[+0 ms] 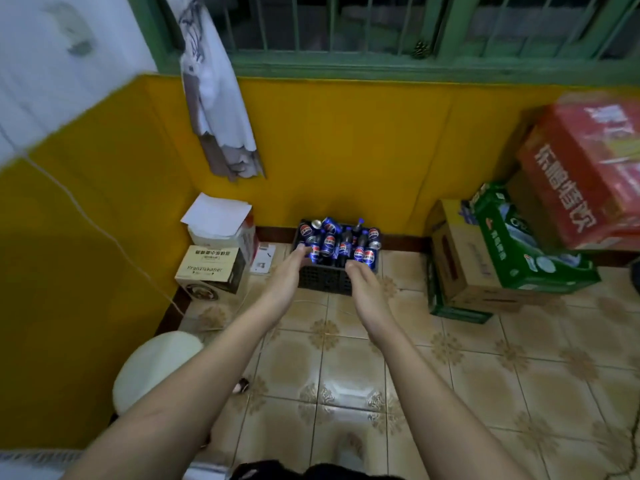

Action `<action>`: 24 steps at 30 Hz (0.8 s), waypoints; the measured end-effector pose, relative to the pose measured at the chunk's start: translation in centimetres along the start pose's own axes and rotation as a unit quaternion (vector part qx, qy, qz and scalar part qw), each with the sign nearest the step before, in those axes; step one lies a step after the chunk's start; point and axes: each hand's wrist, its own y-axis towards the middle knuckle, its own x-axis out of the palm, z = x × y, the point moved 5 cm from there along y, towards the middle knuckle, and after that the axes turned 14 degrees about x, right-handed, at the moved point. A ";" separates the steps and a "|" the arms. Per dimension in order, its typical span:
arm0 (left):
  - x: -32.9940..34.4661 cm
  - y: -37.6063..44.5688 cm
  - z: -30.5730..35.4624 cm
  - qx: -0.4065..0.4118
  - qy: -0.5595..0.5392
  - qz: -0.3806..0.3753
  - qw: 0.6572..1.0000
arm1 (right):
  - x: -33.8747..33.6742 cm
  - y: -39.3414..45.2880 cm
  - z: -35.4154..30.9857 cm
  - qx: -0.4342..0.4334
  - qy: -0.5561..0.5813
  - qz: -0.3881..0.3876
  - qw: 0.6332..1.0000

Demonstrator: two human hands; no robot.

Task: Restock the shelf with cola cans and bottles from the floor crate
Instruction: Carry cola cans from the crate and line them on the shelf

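A: Where does our grip stand right now?

B: Both hands hold nothing. Our left hand [290,271] reaches out with its fingers relaxed and apart, the tips at the crate's near left corner, right by one of the cans. Our right hand [360,278] is out beside it, fingers loosely together and straight, over the crate's front wall.

A: And the drinks?

B: All in the black crate [323,280], which sits on the tiled floor [349,358] against the yellow wall [339,147]. The blue cola cans [328,242] are heaped in it at all angles, and a few dark bottles [346,239] stand among them with their caps up.

A: Why both arms out at once?

B: We judge it's to take something in each hand, or to grasp the crate by its two sides. We can't tell which from here. The loose pile means a can pulled from low down may shift its neighbours, so the top ones look the safer pick.

A: What's around it?

B: Cardboard boxes [207,268] to the left, a stack of cartons [502,258] to the right, a barred window [346,26] above. No shelf is in view.
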 end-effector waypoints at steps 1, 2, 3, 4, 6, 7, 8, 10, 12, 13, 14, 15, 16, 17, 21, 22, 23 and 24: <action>0.3 1.7 0.1 0.000 0.004 0.001 1.000 | -0.3 1.6 -0.9 0.001 -0.002 -0.003 1.000; 0.4 3.4 0.1 -0.002 0.005 0.003 1.000 | -0.4 3.2 -1.7 0.003 -0.003 -0.007 1.000; 0.5 4.8 0.0 -0.006 0.003 0.003 1.000 | -0.3 4.8 -2.4 0.005 -0.004 -0.013 1.000; 0.6 6.2 -0.3 -0.013 0.001 0.002 1.000 | -0.1 6.3 -3.0 0.008 -0.009 -0.019 1.000; 0.7 9.0 -1.1 -0.025 -0.004 -0.004 1.000 | 0.6 9.3 -4.0 0.012 -0.031 -0.029 0.999; 0.7 10.6 -1.7 -0.033 -0.009 -0.005 0.999 | 1.1 10.9 -4.4 0.014 -0.041 -0.035 0.998; 0.7 12.2 -2.4 -0.042 -0.017 -0.002 0.999 | 1.6 12.6 -4.7 0.019 -0.048 -0.040 0.998; 0.3 15.7 -4.2 -0.066 -0.030 0.010 0.997 | 2.7 16.1 -5.2 0.030 -0.059 -0.045 0.997; -0.2 19.5 -6.0 -0.080 -0.034 0.010 0.996 | 3.8 19.8 -5.7 0.042 -0.073 -0.046 0.995; -0.5 21.5 -6.9 -0.087 -0.039 0.006 0.995 | 4.3 21.7 -5.9 0.049 -0.079 -0.044 0.995; -0.8 23.5 -8.0 -0.095 -0.047 0.003 0.994 | 4.8 23.6 -6.3 0.057 -0.082 -0.041 0.994; -1.0 25.5 -9.0 -0.105 -0.055 -0.001 0.993 | 5.2 25.6 -6.6 0.067 -0.086 -0.035 0.993; -1.2 27.5 -10.0 -0.115 -0.063 -0.005 0.991 | 5.6 27.6 -7.0 0.078 -0.091 -0.030 0.992; -1.4 29.4 -10.9 -0.126 -0.067 -0.011 0.990 | 6.0 29.5 -7.3 0.092 -0.095 -0.026 0.991; -2.2 36.7 -13.8 -0.161 -0.077 -0.032 0.983 | 7.8 36.2 -9.1 0.136 -0.109 -0.029 0.984; -2.3 38.4 -14.3 -0.170 -0.077 -0.034 0.982 | 8.3 37.8 -9.5 0.140 -0.116 -0.032 0.983; -2.4 39.9 -14.9 -0.183 -0.078 -0.030 0.980 | 8.6 39.4 -9.7 0.147 -0.121 -0.032 0.981; -2.5 41.1 -15.6 -0.197 -0.082 -0.025 0.977 | 8.8 40.8 -9.9 0.154 -0.126 -0.034 0.979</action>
